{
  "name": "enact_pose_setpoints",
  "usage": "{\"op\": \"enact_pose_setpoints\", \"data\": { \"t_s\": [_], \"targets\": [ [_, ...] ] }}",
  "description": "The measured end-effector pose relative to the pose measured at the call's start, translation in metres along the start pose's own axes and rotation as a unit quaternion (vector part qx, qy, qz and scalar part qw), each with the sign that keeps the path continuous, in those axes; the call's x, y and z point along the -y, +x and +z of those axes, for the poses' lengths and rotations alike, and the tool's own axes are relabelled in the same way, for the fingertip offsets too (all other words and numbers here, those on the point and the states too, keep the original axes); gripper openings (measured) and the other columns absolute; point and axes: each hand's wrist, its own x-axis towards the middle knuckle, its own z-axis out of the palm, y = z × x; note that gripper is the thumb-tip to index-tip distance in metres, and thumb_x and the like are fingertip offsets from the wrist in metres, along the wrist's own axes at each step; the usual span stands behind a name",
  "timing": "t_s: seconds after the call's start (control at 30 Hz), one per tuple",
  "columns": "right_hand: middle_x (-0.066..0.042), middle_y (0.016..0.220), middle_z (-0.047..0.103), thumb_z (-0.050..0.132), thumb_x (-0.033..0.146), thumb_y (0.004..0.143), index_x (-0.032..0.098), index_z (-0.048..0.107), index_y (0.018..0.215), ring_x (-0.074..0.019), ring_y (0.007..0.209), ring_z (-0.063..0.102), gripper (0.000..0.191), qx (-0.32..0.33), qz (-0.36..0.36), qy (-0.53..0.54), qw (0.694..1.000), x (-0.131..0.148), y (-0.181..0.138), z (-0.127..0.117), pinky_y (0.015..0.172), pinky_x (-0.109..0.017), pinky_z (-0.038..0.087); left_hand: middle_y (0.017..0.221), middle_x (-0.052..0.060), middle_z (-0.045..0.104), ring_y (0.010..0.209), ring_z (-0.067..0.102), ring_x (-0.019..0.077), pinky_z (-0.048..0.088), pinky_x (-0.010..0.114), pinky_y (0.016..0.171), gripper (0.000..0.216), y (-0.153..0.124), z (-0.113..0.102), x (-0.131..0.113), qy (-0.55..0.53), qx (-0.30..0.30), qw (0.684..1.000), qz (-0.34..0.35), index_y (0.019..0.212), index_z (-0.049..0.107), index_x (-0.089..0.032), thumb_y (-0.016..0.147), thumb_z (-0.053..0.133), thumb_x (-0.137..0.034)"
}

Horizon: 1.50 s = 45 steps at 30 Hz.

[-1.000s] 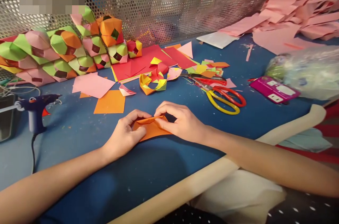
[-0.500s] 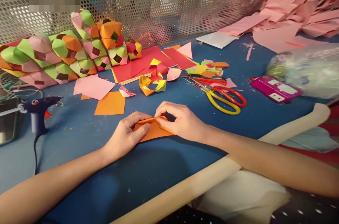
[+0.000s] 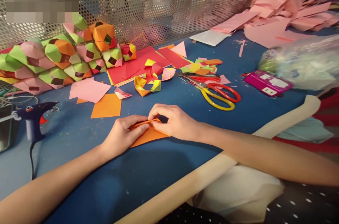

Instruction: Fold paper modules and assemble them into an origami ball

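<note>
A sheet of orange paper (image 3: 149, 135), folded along its far edge, is held between both hands just above the blue table. My left hand (image 3: 123, 134) grips its left side, thumb on top near the fold. Thumb and fingers of my right hand (image 3: 173, 120) pinch the far folded edge. Beyond them lies a partly joined ring of yellow, orange and red folded pieces (image 3: 147, 83). A flat orange square (image 3: 106, 106) and pink squares (image 3: 90, 89) rest to the left. Yellow-handled scissors (image 3: 217, 100) and a red-handled pair (image 3: 225, 90) lie at the right.
Folded paper balls (image 3: 62, 53) are stacked along the perforated metal screen (image 3: 132, 8). A glue gun (image 3: 33, 118) with its cord stands at left. Red sheets (image 3: 137, 63), paper scraps (image 3: 202, 67), a magenta stapler-like box (image 3: 267, 83), a plastic bag (image 3: 304, 63) and pink strips (image 3: 280, 8) lie beyond.
The view has shifted slightly, so most things sit further left. Both hands keep their hold on the orange paper, with hardly any change in the fingers.
</note>
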Motion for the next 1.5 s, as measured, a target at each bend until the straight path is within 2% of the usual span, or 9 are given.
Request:
{"op": "enact_pose_setpoints", "data": {
  "t_s": [0.13,0.3,0.4,0.6,0.83,1.03,1.2,1.37,1.5],
  "targets": [
    [-0.001,0.079,0.061,0.057,0.011,0.082,0.018,0.058,0.08,-0.0109,0.069,0.057,0.007,-0.002,0.025,0.027,0.999,0.004,0.002,-0.001,0.066,-0.024,0.049,0.092,0.003,0.077,0.085,0.069,0.0192,0.053,0.026,0.079,0.025,0.0,0.003,-0.005,-0.044,-0.045,0.997,-0.044,0.095,0.076,-0.021,0.087,0.061,-0.038],
    [0.001,0.074,0.062,0.061,0.017,0.079,0.017,0.059,0.081,-0.0098,0.065,0.057,0.002,-0.014,0.141,0.093,0.986,0.009,0.006,-0.01,0.06,-0.022,0.048,0.084,0.002,0.075,0.079,0.067,0.017,0.052,0.024,0.072,0.027,0.001,0.002,-0.006,-0.12,-0.098,0.981,-0.114,0.086,0.076,-0.019,0.081,0.067,-0.043],
    [0.003,0.065,0.059,0.057,0.014,0.08,0.016,0.059,0.073,-0.008,0.058,0.051,0.007,0.003,0.184,0.108,0.977,0.011,0.008,-0.014,0.054,-0.02,0.042,0.08,0.002,0.073,0.074,0.064,0.0147,0.05,0.022,0.067,0.028,0.001,0.002,-0.005,-0.138,-0.099,0.976,-0.139,0.084,0.075,-0.017,0.079,0.069,-0.044],
    [0.004,0.063,0.056,0.056,0.015,0.08,0.015,0.06,0.071,-0.0076,0.059,0.047,0.01,0.019,0.224,0.125,0.966,0.013,0.01,-0.016,0.055,-0.02,0.039,0.079,0.001,0.073,0.07,0.062,0.0112,0.049,0.019,0.064,0.029,0.002,0.002,-0.004,-0.18,-0.09,0.966,-0.162,0.083,0.074,-0.016,0.074,0.073,-0.044],
    [0.003,0.066,0.059,0.056,0.016,0.081,0.014,0.062,0.072,-0.0084,0.061,0.049,0.011,0.022,0.222,0.126,0.967,0.011,0.01,-0.017,0.057,-0.021,0.039,0.075,0.001,0.073,0.068,0.061,0.0111,0.049,0.019,0.062,0.027,0.002,0.001,-0.001,-0.168,-0.091,0.967,-0.168,0.081,0.074,-0.016,0.074,0.074,-0.042],
    [0.003,0.065,0.059,0.056,0.015,0.081,0.015,0.062,0.074,-0.0089,0.061,0.051,0.01,0.034,0.211,0.131,0.968,0.01,0.012,-0.017,0.058,-0.021,0.041,0.077,0.002,0.073,0.069,0.062,0.0116,0.049,0.019,0.063,0.026,0.001,0.001,0.002,-0.101,-0.095,0.981,-0.136,0.083,0.074,-0.017,0.077,0.07,-0.042],
    [0.0,0.079,0.064,0.065,0.018,0.078,0.015,0.067,0.082,-0.0103,0.067,0.056,0.005,0.054,0.152,0.087,0.983,0.009,0.011,-0.015,0.065,-0.023,0.044,0.077,0.001,0.074,0.067,0.062,0.0112,0.049,0.019,0.061,0.023,-0.003,0.002,0.001,-0.056,-0.083,0.99,-0.099,0.085,0.075,-0.018,0.081,0.066,-0.039],
    [0.0,0.071,0.065,0.058,0.008,0.084,0.014,0.067,0.069,-0.0095,0.066,0.058,0.018,0.048,0.101,0.043,0.993,0.008,0.01,-0.013,0.065,-0.022,0.042,0.074,0.001,0.074,0.064,0.063,0.011,0.049,0.018,0.057,0.021,-0.004,0.003,-0.001,-0.04,-0.059,0.995,-0.07,0.087,0.075,-0.018,0.082,0.065,-0.036],
    [0.0,0.074,0.066,0.064,0.012,0.082,0.014,0.068,0.072,-0.0101,0.066,0.058,0.011,0.062,0.096,0.046,0.992,0.007,0.009,-0.015,0.063,-0.021,0.043,0.077,0.002,0.075,0.066,0.065,0.0118,0.05,0.018,0.059,0.019,-0.004,0.003,-0.003,-0.02,-0.053,0.997,-0.052,0.09,0.075,-0.018,0.083,0.064,-0.031]
  ]
}}
